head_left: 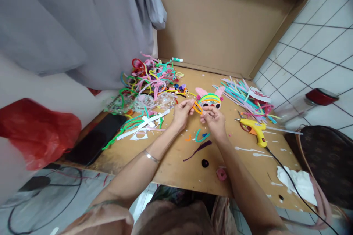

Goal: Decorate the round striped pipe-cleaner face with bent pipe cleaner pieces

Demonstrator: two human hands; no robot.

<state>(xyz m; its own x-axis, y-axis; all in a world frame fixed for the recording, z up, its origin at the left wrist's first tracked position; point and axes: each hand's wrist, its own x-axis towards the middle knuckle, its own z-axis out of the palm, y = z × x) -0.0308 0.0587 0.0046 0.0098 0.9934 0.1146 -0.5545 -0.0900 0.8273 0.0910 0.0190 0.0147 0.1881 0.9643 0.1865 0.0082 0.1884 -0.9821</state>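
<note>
An orange pipe cleaner (198, 108), bent into a narrow loop, is held between both hands over the middle of the table. My left hand (183, 112) pinches its upper left end. My right hand (214, 118) pinches the lower right end. Just behind the hands lies a striped craft figure (209, 97) in yellow, green and orange, with pink ears and dark round eyes; its lower part is partly hidden by my right hand. Nearer to me are a bent teal pipe cleaner piece (202, 138), a dark purple strip (198, 150), a black coil (204, 163) and a pink coil (221, 174).
A yellow hot glue gun (256, 129) with a black cord lies at right, near a bundle of pipe cleaners (237, 93). A tangled pipe cleaner heap (151, 75), a black phone (95, 139) and a red bag (41, 132) are at left. A cardboard panel (215, 22) stands behind.
</note>
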